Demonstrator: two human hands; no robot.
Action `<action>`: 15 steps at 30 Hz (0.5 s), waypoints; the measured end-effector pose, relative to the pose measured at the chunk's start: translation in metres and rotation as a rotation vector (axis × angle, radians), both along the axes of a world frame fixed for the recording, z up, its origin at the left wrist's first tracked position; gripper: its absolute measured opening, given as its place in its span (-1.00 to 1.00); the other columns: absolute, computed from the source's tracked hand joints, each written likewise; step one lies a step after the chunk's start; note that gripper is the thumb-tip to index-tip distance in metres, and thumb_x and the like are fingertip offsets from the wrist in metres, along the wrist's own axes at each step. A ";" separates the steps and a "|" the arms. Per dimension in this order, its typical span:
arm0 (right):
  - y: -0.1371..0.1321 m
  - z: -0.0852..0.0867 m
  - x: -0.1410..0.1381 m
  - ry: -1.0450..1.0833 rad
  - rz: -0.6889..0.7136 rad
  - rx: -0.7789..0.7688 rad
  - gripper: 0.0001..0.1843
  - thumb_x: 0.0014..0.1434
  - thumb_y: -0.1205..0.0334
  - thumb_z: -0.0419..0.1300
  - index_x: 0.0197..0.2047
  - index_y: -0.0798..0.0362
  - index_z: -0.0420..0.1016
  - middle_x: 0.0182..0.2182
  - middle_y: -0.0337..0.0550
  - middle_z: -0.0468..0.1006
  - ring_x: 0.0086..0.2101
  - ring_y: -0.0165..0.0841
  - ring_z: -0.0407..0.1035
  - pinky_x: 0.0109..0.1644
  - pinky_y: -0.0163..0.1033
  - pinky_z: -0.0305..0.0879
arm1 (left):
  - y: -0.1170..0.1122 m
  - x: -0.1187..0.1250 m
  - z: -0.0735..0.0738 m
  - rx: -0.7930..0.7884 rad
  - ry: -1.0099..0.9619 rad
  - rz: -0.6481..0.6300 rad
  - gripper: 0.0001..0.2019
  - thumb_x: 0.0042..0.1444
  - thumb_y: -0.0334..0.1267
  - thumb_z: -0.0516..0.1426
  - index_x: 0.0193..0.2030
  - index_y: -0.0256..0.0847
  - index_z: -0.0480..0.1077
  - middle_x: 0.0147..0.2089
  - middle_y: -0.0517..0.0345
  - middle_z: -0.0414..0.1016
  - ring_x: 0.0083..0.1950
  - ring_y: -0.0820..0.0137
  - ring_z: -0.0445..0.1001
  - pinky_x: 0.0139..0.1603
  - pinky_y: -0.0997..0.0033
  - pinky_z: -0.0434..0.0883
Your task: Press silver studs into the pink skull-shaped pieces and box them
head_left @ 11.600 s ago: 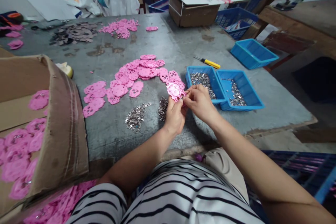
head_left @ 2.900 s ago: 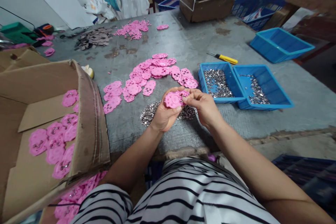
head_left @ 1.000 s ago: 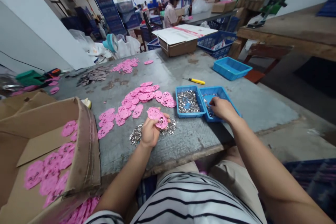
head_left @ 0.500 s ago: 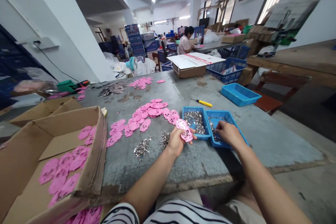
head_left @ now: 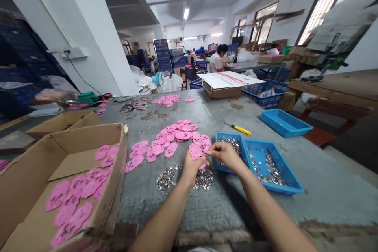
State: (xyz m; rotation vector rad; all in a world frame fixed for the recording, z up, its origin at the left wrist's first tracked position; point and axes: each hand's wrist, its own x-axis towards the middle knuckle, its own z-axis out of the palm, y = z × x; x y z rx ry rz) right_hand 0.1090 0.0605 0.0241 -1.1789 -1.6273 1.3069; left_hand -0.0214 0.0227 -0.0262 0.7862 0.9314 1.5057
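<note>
From where I stand, the right hand [head_left: 226,155] is the thing to watch. Half a second ago its fingers were down in the right blue tray [head_left: 288,175]; now it is out of there and up just beside the pink piece [head_left: 195,151] in the left hand [head_left: 191,167]. With the arm out of the way, the shiny metal bits [head_left: 273,173] along the side of that tray lie in full view.

The left hand grips the pink piece, its thumb laid over the face. It holds it above the bench [head_left: 327,189], between the metal heap [head_left: 203,180] on the near side and the far arc of pink pieces [head_left: 180,132]. The right hand has thumb and forefinger pressed together at the edge of the piece, overlapping the left blue tray [head_left: 222,167] from this angle. Whether a metal bit is pinched in those fingertips I cannot tell; it is too small.

To my eye the change shifts the work from picking in the tray back to the held piece, with both hands meeting over it. The cardboard box [head_left: 118,189] to the left, with more pink pieces inside, and the yellow-handled tool [head_left: 242,130] past the trays are both untouched.
</note>
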 end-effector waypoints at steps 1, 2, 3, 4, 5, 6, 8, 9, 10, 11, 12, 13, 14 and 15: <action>0.003 -0.003 -0.007 -0.008 0.009 0.012 -0.52 -0.32 -0.21 0.35 -0.61 0.06 0.40 -0.73 -0.33 0.28 -0.65 -0.49 0.09 -0.55 -0.31 -0.01 | 0.003 -0.002 -0.002 -0.004 0.000 0.031 -0.50 -0.26 -0.28 0.35 -0.20 -0.19 0.21 -0.46 0.25 0.48 -0.55 0.43 0.47 -0.71 0.61 0.22; 0.006 -0.007 -0.012 -0.008 0.009 0.025 -0.54 -0.30 -0.20 0.33 -0.61 0.06 0.40 -0.72 -0.32 0.30 -0.64 -0.48 0.11 -0.54 -0.31 0.00 | 0.006 -0.003 -0.005 -0.010 0.000 0.055 -0.47 -0.29 -0.27 0.37 -0.18 -0.18 0.21 -0.47 0.27 0.47 -0.56 0.43 0.46 -0.72 0.61 0.22; 0.009 -0.011 -0.016 -0.003 0.005 0.036 -0.56 -0.27 -0.18 0.31 -0.61 0.06 0.40 -0.72 -0.31 0.31 -0.64 -0.48 0.12 -0.53 -0.31 0.01 | 0.010 -0.005 -0.007 -0.017 0.001 0.079 -0.44 -0.32 -0.27 0.37 -0.17 -0.18 0.21 -0.48 0.28 0.47 -0.58 0.43 0.45 -0.73 0.60 0.20; 0.011 -0.016 -0.019 0.005 0.000 0.045 -0.58 -0.25 -0.16 0.29 -0.61 0.06 0.40 -0.71 -0.31 0.31 -0.63 -0.48 0.12 -0.52 -0.31 0.02 | 0.012 -0.006 -0.009 -0.023 0.004 0.105 -0.43 -0.34 -0.27 0.38 -0.16 -0.18 0.21 -0.48 0.29 0.46 -0.59 0.43 0.44 -0.74 0.60 0.19; 0.013 -0.020 -0.021 0.014 -0.004 0.053 -0.60 -0.22 -0.14 0.26 -0.61 0.06 0.39 -0.72 -0.31 0.31 -0.63 -0.48 0.11 -0.52 -0.32 0.02 | 0.015 -0.007 -0.010 -0.026 0.007 0.134 -0.43 -0.34 -0.27 0.37 -0.16 -0.18 0.21 -0.48 0.30 0.45 -0.59 0.44 0.43 -0.75 0.61 0.18; 0.015 -0.025 -0.023 0.023 -0.005 0.059 -0.63 -0.21 -0.11 0.24 -0.61 0.05 0.37 -0.72 -0.32 0.30 -0.63 -0.48 0.10 -0.52 -0.32 0.02 | 0.016 -0.008 -0.012 -0.027 0.014 0.166 -0.44 -0.34 -0.27 0.36 -0.17 -0.18 0.21 -0.48 0.31 0.45 -0.60 0.45 0.42 -0.75 0.61 0.18; 0.016 -0.033 -0.027 0.035 -0.002 0.067 -0.67 -0.17 -0.07 0.21 -0.61 0.05 0.36 -0.72 -0.32 0.28 -0.63 -0.48 0.09 -0.52 -0.32 0.01 | 0.018 -0.009 -0.013 -0.026 0.035 0.221 -0.48 -0.33 -0.28 0.34 -0.20 -0.18 0.20 -0.48 0.31 0.44 -0.60 0.47 0.41 -0.74 0.63 0.16; 0.016 -0.038 -0.028 0.038 -0.001 0.073 -0.68 -0.15 -0.05 0.20 -0.60 0.05 0.37 -0.71 -0.32 0.28 -0.63 -0.48 0.09 -0.52 -0.33 0.01 | 0.017 -0.009 -0.013 -0.028 0.051 0.240 -0.49 -0.32 -0.29 0.33 -0.21 -0.18 0.20 -0.48 0.31 0.44 -0.60 0.48 0.40 -0.74 0.63 0.16; 0.015 -0.042 -0.028 0.040 -0.005 0.083 -0.70 -0.13 -0.03 0.19 -0.58 0.05 0.39 -0.70 -0.32 0.30 -0.62 -0.48 0.09 -0.52 -0.33 0.02 | 0.017 -0.010 -0.012 -0.036 0.069 0.248 -0.50 -0.32 -0.30 0.32 -0.22 -0.18 0.19 -0.47 0.31 0.43 -0.60 0.49 0.40 -0.73 0.64 0.17; 0.014 -0.045 -0.029 0.038 -0.011 0.093 -0.72 -0.10 -0.01 0.18 -0.57 0.06 0.41 -0.70 -0.31 0.31 -0.62 -0.47 0.10 -0.51 -0.33 0.04 | 0.016 -0.010 -0.011 -0.051 0.089 0.250 -0.51 -0.32 -0.32 0.32 -0.22 -0.18 0.19 -0.47 0.31 0.43 -0.60 0.49 0.40 -0.73 0.63 0.17; 0.013 -0.049 -0.029 0.032 -0.018 0.107 -0.73 -0.07 0.02 0.18 -0.55 0.06 0.43 -0.69 -0.30 0.33 -0.61 -0.47 0.12 -0.51 -0.33 0.06 | 0.015 -0.010 -0.009 -0.072 0.109 0.246 -0.51 -0.32 -0.34 0.31 -0.23 -0.18 0.19 -0.48 0.31 0.43 -0.61 0.48 0.40 -0.73 0.63 0.18; 0.011 -0.052 -0.028 0.021 -0.026 0.126 -0.75 -0.03 0.04 0.17 -0.53 0.06 0.44 -0.67 -0.29 0.36 -0.61 -0.46 0.14 -0.50 -0.33 0.08 | 0.015 -0.011 -0.008 -0.094 0.128 0.242 -0.51 -0.32 -0.36 0.30 -0.23 -0.18 0.18 -0.48 0.31 0.43 -0.61 0.47 0.40 -0.73 0.63 0.18; 0.010 -0.055 -0.028 0.004 -0.035 0.154 -0.76 0.01 0.06 0.17 -0.53 0.06 0.45 -0.66 -0.28 0.39 -0.59 -0.45 0.17 -0.48 -0.32 0.11 | 0.014 -0.011 -0.006 -0.112 0.143 0.238 -0.53 -0.32 -0.38 0.29 -0.24 -0.18 0.18 -0.49 0.31 0.43 -0.61 0.47 0.41 -0.74 0.62 0.17; 0.008 -0.057 -0.027 -0.018 -0.043 0.191 -0.76 0.04 0.08 0.17 -0.52 0.05 0.45 -0.65 -0.27 0.41 -0.58 -0.43 0.20 -0.46 -0.32 0.14 | 0.013 -0.011 -0.005 -0.122 0.156 0.234 -0.55 -0.32 -0.39 0.28 -0.26 -0.18 0.18 -0.49 0.31 0.42 -0.62 0.47 0.41 -0.74 0.62 0.17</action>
